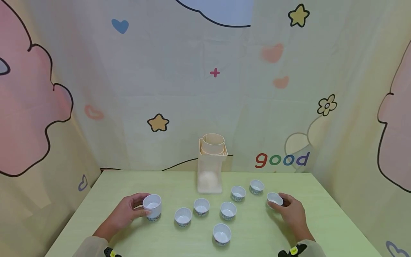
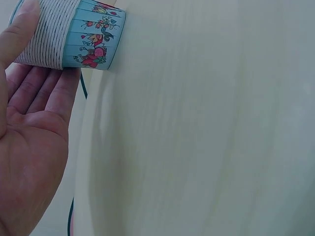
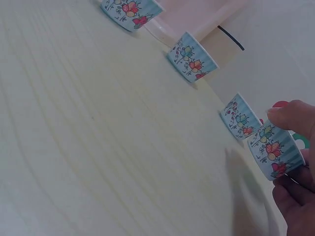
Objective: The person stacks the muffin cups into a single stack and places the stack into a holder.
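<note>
Fingers and thumb of the left hand (image 1: 128, 210): curled round a stack of nested cups (image 1: 152, 203), upright at the left. Fingers and thumb of the right hand (image 1: 293, 211): pinching one small cup (image 1: 275, 199) by opposite sides, at the right. Whether either base touches the table (image 1: 260, 235) cannot be told. Loose cups, six, upright, white inside, nearest first: cup one (image 1: 222, 233), front centre; cup two (image 1: 183, 216), nearest the stack; cup three (image 1: 228, 210), behind cup one; cup four (image 1: 201, 206), between cups two and three; cup five (image 1: 238, 193), farther back; cup six (image 1: 257, 187), near the pinched cup. Stand (image 1: 209, 175), one, cream, at the table's far edge, a round tube (image 1: 213, 143) in its top. Backdrop (image 1: 192, 85), one, pale, printed with stars, hearts, a flower and coloured lettering, "good".
</note>
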The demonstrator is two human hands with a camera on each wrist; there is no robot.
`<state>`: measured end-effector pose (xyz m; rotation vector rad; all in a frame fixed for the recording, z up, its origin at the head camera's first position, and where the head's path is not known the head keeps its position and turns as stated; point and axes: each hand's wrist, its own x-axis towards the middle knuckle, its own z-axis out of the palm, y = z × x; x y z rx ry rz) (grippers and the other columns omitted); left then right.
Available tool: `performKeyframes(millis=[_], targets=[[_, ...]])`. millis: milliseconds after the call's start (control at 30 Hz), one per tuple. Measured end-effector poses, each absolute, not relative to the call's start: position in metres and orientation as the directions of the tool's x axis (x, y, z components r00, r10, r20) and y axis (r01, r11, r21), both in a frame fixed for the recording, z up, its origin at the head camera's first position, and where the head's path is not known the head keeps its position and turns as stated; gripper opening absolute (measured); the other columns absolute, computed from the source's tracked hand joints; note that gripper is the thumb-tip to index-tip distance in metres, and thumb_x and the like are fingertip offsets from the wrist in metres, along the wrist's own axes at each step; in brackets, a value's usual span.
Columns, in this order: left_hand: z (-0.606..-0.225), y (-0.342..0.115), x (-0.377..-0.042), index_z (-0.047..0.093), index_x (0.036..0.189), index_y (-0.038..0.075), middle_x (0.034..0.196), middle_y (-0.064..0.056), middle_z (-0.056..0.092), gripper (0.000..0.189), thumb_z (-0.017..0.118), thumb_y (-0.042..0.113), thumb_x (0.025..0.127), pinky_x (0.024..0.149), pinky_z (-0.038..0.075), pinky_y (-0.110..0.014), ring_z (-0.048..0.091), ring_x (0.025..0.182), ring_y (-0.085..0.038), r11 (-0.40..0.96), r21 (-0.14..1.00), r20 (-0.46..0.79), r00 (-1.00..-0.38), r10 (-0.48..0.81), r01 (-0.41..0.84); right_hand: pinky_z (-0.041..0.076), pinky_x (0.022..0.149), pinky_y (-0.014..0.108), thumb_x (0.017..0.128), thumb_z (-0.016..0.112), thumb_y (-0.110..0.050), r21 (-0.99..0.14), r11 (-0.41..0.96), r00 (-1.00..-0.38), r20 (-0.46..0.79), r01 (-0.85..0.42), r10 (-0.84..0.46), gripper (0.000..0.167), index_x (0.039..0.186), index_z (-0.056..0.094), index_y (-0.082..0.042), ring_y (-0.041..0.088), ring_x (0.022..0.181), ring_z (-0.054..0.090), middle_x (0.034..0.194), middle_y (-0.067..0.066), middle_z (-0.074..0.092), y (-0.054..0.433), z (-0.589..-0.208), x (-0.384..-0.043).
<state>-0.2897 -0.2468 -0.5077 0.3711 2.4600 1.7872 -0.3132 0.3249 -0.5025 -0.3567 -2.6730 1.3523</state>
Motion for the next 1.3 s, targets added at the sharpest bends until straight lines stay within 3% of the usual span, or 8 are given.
performKeyframes(millis=[333,600,867,1300], targets=[[-0.505,-0.246,-0.289,0.054,0.14,-0.006,0.14,-0.026,0.06,0.068,0.085,0.016,0.084,0.1,0.058,-0.031,0.06,0.128,-0.039,0.293,0.944,0.08,-0.967,0.24,0.15,0.052,0.109,0.049,0.083,0.083,-0.05,-0.837,0.534,-0.975,0.005,0.118,0.223,0.088,0.148,0.05,0.0,0.039,0.128,0.057,0.146,0.027,0.054,0.312,-0.488,-0.306],[-0.506,-0.246,-0.289,0.054,0.141,-0.004,0.141,-0.025,0.059,0.069,0.085,0.018,0.084,0.1,0.058,-0.032,0.059,0.13,-0.038,0.296,0.946,0.059,-0.97,0.235,0.13,0.057,0.088,0.016,0.084,0.085,-0.042,-0.87,0.489,-0.984,0.023,0.069,0.179,0.08,0.145,0.055,-0.001,0.03,0.122,0.061,0.144,0.024,0.058,0.299,-0.479,-0.299],[-0.507,-0.247,-0.289,0.052,0.143,-0.004,0.143,-0.025,0.058,0.072,0.085,0.018,0.084,0.099,0.059,-0.033,0.059,0.13,-0.038,0.288,0.95,0.053,-0.97,0.237,0.122,0.06,0.095,0.026,0.083,0.086,-0.038,-0.888,0.456,-0.989,0.022,0.047,0.146,0.079,0.146,0.054,-0.003,0.032,0.125,0.061,0.146,0.024,0.057,0.287,-0.468,-0.292],[-0.509,-0.247,-0.292,0.055,0.141,-0.001,0.142,-0.022,0.06,0.069,0.086,0.02,0.083,0.1,0.058,-0.033,0.06,0.13,-0.036,0.305,0.946,0.045,-0.975,0.216,0.111,0.056,0.089,0.013,0.083,0.087,-0.02,-0.931,0.36,-0.991,0.093,-0.052,0.096,0.069,0.143,0.057,-0.001,0.023,0.117,0.063,0.141,0.021,0.061,0.266,-0.453,-0.285]])
